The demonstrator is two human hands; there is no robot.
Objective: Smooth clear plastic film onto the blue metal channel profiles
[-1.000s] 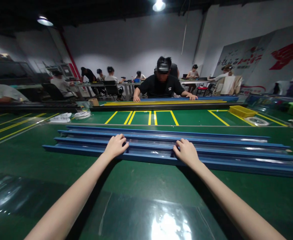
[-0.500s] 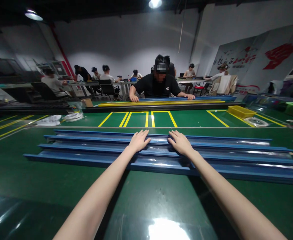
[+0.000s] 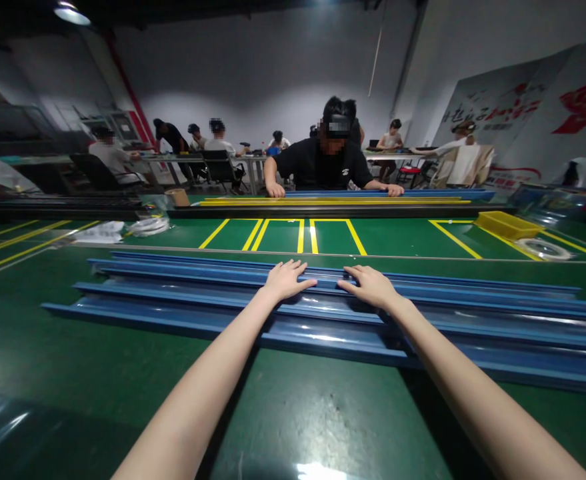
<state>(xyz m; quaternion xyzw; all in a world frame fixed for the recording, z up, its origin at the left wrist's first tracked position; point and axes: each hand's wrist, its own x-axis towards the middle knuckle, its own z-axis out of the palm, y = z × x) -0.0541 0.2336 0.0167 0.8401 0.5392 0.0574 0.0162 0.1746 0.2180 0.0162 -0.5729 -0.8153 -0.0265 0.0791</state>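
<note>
While my hands lie flat with fingers spread, left hand (image 3: 287, 280) and right hand (image 3: 370, 285) near each other, I press them on the blue rails (image 3: 173, 293), which run across the middle of the green worktop (image 3: 97, 373) from left edge to right. Beyond the far edge a person (image 3: 330, 163) in black leans over yellow strips (image 3: 333, 202). Red writing on the wall banner (image 3: 513, 113) is too blurred to read.

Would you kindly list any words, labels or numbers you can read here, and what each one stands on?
None is legible.
The banner on the right wall: red and dark characters, too blurred to read.
The black shirt opposite: a small white mark, too small to read.
The blue rails: no lettering visible.
</note>
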